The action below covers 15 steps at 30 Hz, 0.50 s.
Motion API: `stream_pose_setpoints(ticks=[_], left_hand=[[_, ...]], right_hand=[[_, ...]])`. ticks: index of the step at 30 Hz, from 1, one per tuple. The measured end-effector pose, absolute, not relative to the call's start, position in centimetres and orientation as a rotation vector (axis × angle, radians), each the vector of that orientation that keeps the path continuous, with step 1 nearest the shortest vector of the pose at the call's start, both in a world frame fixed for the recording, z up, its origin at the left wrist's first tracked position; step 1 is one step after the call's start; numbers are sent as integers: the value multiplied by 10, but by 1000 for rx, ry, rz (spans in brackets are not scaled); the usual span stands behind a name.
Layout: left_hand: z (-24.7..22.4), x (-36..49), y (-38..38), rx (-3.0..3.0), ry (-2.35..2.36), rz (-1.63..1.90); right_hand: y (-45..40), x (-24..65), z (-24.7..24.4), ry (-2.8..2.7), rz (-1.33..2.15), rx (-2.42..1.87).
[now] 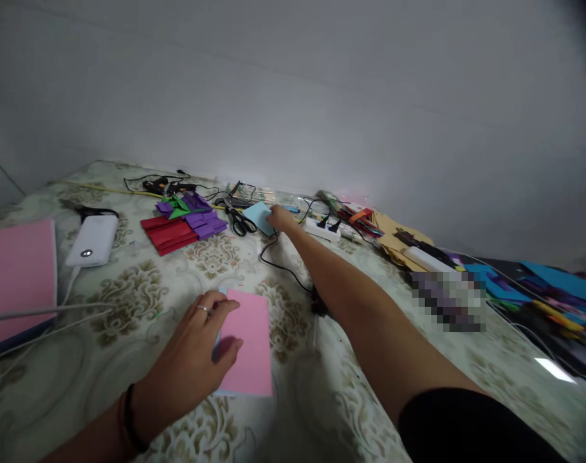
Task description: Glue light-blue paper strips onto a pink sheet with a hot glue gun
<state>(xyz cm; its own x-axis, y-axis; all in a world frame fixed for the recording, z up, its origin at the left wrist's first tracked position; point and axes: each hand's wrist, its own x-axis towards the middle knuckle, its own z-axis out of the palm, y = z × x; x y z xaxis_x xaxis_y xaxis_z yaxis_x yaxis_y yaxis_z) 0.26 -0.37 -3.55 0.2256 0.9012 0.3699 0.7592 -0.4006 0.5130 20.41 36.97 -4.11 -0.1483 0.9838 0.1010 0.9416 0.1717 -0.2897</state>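
A pink folded sheet of paper [249, 347] with a thin light-blue edge lies in front of me. Over its left side rests my left hand [208, 337], thumb and fingers apart, a ring on one finger. My right hand [282, 218] is stretched far forward with its fingers closed at the right edge of a light-blue paper square [258, 217]; the fingertips are small and partly hidden. Black-handled scissors [239, 222] lie just left of that square.
Folded red paper [168, 234] and purple paper [206, 224] lie to the left, near a white power bank [94, 240]. A larger pink stack [20, 276] is at far left. Behind my right arm sits a white power strip [321, 229]; cables cross the patterned tablecloth [128, 308].
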Motion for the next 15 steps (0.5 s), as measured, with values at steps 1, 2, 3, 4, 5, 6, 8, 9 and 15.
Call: stream_pose_setpoints(ticks=[1,2,3,4,5,6,8,9,15], left_hand=[[-33,3,-4,2284,1581,944],[-31,4,-5,2303,1585,943],[-28,4,-5,2324,1591,948],[-25,5,-5,2345,1597,956],[-22,4,-4,2359,1601,964],[-18,3,-4,2362,1603,978],[-9,1,-1,2343,1597,1017],[-4,-1,1,2321,1589,1040],[41,-2,42,1997,1466,1235]], right_hand=[[377,201,-45,-2163,236,-1862],[383,199,-48,-2139,248,-1869],[389,196,-50,-2113,264,-1873],[393,194,-52,-2086,282,-1874],[397,193,-52,-2057,302,-1871],[401,192,-52,-2028,322,-1865],[405,192,-47,-1968,353,-1840],[407,192,-43,-1936,362,-1823],[409,202,7,-1696,340,-1651]])
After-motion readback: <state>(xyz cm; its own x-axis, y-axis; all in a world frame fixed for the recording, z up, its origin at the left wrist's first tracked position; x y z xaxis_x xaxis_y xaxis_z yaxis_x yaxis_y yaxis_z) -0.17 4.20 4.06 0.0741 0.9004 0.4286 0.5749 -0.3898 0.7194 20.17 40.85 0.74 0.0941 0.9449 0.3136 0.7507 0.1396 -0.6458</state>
